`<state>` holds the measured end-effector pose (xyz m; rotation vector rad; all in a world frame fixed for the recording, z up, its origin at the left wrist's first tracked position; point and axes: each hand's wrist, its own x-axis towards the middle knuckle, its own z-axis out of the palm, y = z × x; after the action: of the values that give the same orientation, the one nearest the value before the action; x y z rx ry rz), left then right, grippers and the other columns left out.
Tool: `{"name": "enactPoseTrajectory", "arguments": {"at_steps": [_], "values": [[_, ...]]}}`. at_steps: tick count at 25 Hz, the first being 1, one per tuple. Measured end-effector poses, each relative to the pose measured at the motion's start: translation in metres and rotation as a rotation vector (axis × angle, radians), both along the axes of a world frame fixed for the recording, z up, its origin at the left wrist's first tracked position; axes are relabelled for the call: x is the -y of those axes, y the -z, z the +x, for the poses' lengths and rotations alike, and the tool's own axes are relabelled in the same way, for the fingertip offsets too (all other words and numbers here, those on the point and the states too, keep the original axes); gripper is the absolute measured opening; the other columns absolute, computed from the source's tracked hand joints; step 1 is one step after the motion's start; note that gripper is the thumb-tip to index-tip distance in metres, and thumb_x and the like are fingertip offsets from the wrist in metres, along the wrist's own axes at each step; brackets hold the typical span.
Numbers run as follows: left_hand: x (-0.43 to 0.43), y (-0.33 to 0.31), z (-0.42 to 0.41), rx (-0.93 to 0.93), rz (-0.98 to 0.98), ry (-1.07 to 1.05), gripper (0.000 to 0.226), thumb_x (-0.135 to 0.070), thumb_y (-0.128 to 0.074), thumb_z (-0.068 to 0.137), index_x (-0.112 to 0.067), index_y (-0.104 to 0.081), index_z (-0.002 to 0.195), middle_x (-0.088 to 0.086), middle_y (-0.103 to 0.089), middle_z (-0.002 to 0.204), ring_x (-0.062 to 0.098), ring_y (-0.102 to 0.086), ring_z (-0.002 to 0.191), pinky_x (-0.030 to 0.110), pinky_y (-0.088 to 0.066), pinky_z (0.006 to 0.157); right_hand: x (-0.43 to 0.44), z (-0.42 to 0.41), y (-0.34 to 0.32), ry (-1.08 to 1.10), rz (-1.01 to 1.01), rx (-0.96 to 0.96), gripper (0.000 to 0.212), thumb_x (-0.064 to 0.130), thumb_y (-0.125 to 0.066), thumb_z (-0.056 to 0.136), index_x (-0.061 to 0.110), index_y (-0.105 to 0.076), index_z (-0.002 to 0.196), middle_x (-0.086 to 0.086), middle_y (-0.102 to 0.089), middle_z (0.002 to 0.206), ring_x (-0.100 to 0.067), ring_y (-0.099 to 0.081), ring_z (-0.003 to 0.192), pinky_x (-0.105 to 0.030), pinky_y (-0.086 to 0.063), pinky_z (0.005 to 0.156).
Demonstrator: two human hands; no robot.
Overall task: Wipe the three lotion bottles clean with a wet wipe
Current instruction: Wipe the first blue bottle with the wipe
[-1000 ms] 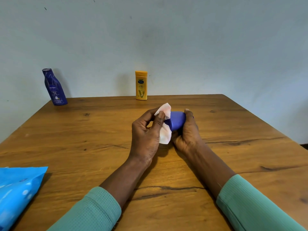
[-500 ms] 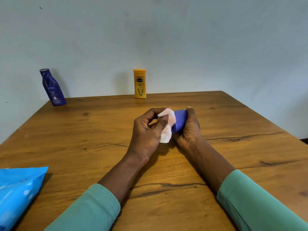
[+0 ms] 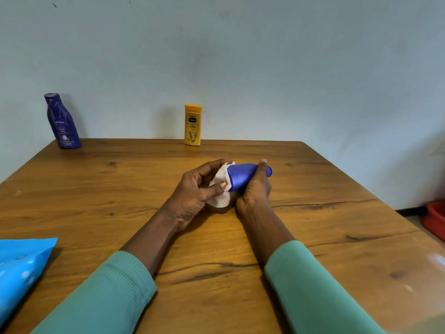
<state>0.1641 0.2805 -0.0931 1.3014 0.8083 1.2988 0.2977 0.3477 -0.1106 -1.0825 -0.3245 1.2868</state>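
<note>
Within right grip (image 3: 254,192), blue bottle (image 3: 240,175), wipe (image 3: 220,202) touching

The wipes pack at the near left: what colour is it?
The wipes pack is bright blue with pale dots; head view.

Your right hand (image 3: 255,191) grips a blue lotion bottle (image 3: 240,175), tilted, cap end away from you. Your left hand (image 3: 192,191) pinches a white wet wipe (image 3: 220,201) in its fingers (image 3: 218,188), against the bottle's near end. Past your fingers, at the surface's (image 3: 337,237) far edge: yellow bottle (image 3: 192,125) upright straight ahead, dark blue bottle (image 3: 63,121) upright far left. Blue wipes pack (image 3: 21,268) well left of your fingers, nearer you.
</note>
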Motion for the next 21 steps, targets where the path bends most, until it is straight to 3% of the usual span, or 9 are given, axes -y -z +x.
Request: {"name": "enactPoseTrajectory", "arguments": {"at_steps": [3, 5, 7, 10, 13, 16, 18, 21], "values": [[0.000, 0.000, -0.005, 0.015, 0.003, -0.092, 0.038, -0.007, -0.076, 0.082, -0.023, -0.075, 0.117, -0.005, -0.076, 0.124, 0.012, -0.068, 0.118, 0.036, -0.057, 0.096, 0.004, -0.009, -0.001, -0.024, 0.008, 0.120, 0.048, 0.070, -0.059, 0.091, 0.026, -0.058, 0.109, -0.008, -0.075, 0.100, -0.026, -0.074, 0.091, -0.047, -0.062, 0.089], [-0.002, 0.001, -0.005, 0.080, 0.007, -0.158, 0.031, -0.016, -0.077, 0.078, -0.013, -0.077, 0.109, 0.000, -0.079, 0.117, 0.012, -0.072, 0.108, 0.035, -0.056, 0.092, 0.003, -0.010, 0.001, -0.053, 0.055, 0.117, 0.040, 0.066, -0.064, 0.091, 0.030, -0.056, 0.106, -0.007, -0.074, 0.100, -0.025, -0.074, 0.092, -0.047, -0.062, 0.091], [-0.005, 0.003, -0.003, 0.150, 0.012, -0.213, 0.024, -0.017, -0.078, 0.079, -0.011, -0.078, 0.103, 0.003, -0.080, 0.109, 0.011, -0.073, 0.101, 0.031, -0.057, 0.087, -0.001, -0.009, -0.001, -0.070, 0.091, 0.089, 0.040, 0.058, -0.065, 0.094, 0.024, -0.057, 0.114, -0.007, -0.073, 0.100, -0.023, -0.072, 0.090, -0.048, -0.061, 0.093], [-0.005, 0.005, 0.000, 0.115, 0.050, -0.191, 0.017, -0.003, -0.074, 0.088, -0.012, -0.078, 0.102, -0.004, -0.081, 0.101, 0.004, -0.073, 0.095, 0.022, -0.057, 0.079, -0.009, -0.011, -0.002, -0.128, 0.149, 0.006, 0.071, 0.058, -0.079, 0.082, 0.013, -0.055, 0.131, -0.012, -0.069, 0.103, -0.028, -0.070, 0.089, -0.056, -0.060, 0.094], [-0.005, 0.008, 0.003, -0.105, 0.152, -0.153, 0.036, 0.004, -0.076, 0.087, -0.015, -0.077, 0.117, -0.005, -0.078, 0.117, 0.005, -0.070, 0.110, 0.021, -0.056, 0.086, -0.019, -0.012, 0.004, -0.216, 0.139, -0.118, 0.105, 0.055, -0.096, 0.052, 0.009, -0.053, 0.135, -0.016, -0.060, 0.101, -0.035, -0.064, 0.093, -0.063, -0.054, 0.097], [-0.005, 0.010, 0.009, -0.271, 0.239, -0.162, 0.049, -0.001, -0.080, 0.086, -0.024, -0.072, 0.128, -0.009, -0.072, 0.129, 0.010, -0.066, 0.119, 0.028, -0.058, 0.095, -0.017, -0.007, 0.000, -0.307, 0.137, -0.208, 0.084, 0.051, -0.094, 0.052, 0.010, -0.054, 0.114, -0.012, -0.052, 0.081, -0.035, -0.059, 0.086, -0.052, -0.054, 0.093], [-0.005, 0.011, 0.011, -0.358, 0.276, -0.182, 0.054, -0.006, -0.083, 0.084, -0.030, -0.070, 0.131, -0.013, -0.069, 0.132, 0.011, -0.066, 0.116, 0.033, -0.060, 0.094, -0.010, -0.004, -0.004, -0.367, 0.116, -0.235, 0.054, 0.052, -0.080, 0.073, 0.008, -0.057, 0.094, -0.008, -0.051, 0.070, -0.028, -0.060, 0.069, -0.039, -0.056, 0.076], [-0.002, 0.011, 0.015, -0.397, 0.342, -0.291, 0.045, -0.019, -0.083, 0.086, -0.025, -0.071, 0.129, -0.010, -0.072, 0.125, 0.014, -0.069, 0.109, 0.039, -0.062, 0.088, 0.008, -0.005, -0.013, -0.446, 0.073, -0.273, 0.047, 0.052, -0.065, 0.088, 0.007, -0.061, 0.076, -0.008, -0.056, 0.062, -0.023, -0.061, 0.056, -0.031, -0.057, 0.057]]}}
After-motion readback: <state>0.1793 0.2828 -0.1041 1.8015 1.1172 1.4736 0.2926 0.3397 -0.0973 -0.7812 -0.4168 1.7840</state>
